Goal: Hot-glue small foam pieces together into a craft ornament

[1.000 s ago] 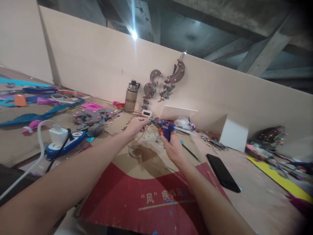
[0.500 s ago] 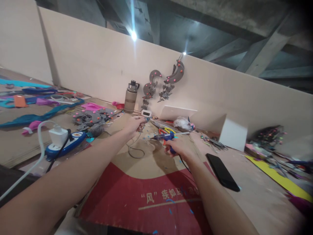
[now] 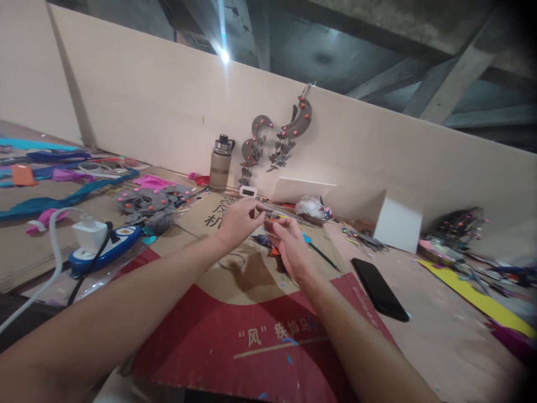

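Observation:
My left hand and my right hand meet above the cardboard sheet. Both pinch a small piece between their fingertips; it is too small to make out clearly. A thin wire hangs from the left hand and loops on the cardboard. The blue glue gun lies on the cardboard just under my right hand, mostly hidden by it.
A black phone lies to the right of my right arm. A blue power strip with a white charger sits at left. A water bottle, grey felt ornaments on the wall, a white box and coloured scraps surround the area.
My right hand has put the blue glue gun down on the cardboard and moved up to the left hand. Both hands now pinch the small piece together.

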Action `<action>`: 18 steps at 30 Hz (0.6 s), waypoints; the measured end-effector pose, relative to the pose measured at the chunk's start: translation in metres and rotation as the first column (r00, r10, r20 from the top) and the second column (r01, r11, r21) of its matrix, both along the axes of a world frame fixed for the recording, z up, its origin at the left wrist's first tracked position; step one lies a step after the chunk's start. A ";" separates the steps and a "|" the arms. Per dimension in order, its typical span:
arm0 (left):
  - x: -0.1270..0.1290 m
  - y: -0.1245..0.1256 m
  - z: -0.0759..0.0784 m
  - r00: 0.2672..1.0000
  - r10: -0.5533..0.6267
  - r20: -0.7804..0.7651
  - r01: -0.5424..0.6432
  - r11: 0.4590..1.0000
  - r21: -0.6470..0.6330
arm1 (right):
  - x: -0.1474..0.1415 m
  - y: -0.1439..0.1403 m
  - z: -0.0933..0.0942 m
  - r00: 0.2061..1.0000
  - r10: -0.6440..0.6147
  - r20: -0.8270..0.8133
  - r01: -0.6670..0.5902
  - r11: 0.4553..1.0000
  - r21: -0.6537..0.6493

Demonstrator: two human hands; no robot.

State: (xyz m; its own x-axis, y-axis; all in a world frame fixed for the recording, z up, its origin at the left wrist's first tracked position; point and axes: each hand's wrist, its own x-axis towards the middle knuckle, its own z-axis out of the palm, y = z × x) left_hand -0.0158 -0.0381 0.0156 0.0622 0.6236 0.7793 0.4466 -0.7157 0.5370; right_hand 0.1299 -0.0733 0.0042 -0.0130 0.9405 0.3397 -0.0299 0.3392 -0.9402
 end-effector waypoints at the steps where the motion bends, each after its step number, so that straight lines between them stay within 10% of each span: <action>1: 0.002 -0.003 0.000 1.000 -0.017 -0.025 0.018 1.000 0.025 | -0.004 -0.002 0.000 0.993 0.049 -0.106 -0.052 0.998 -0.027; 9: 0.013 -0.013 0.001 0.973 -0.160 0.168 0.193 0.959 -0.207 | -0.002 -0.006 0.010 0.967 0.081 -0.243 -0.122 0.979 -0.162; 18: 0.019 -0.005 -0.006 0.784 -0.364 0.503 0.582 0.712 -0.393 | 0.005 -0.002 0.009 0.994 -0.107 -0.020 0.106 0.992 -0.067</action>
State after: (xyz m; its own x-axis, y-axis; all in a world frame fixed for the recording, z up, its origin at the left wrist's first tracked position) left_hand 0.0036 -0.0435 0.0097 0.2442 0.8894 0.3864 -0.1822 -0.3493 0.9191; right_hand 0.1351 -0.0748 0.0129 0.0955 0.9563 0.2764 -0.0195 0.2795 -0.9600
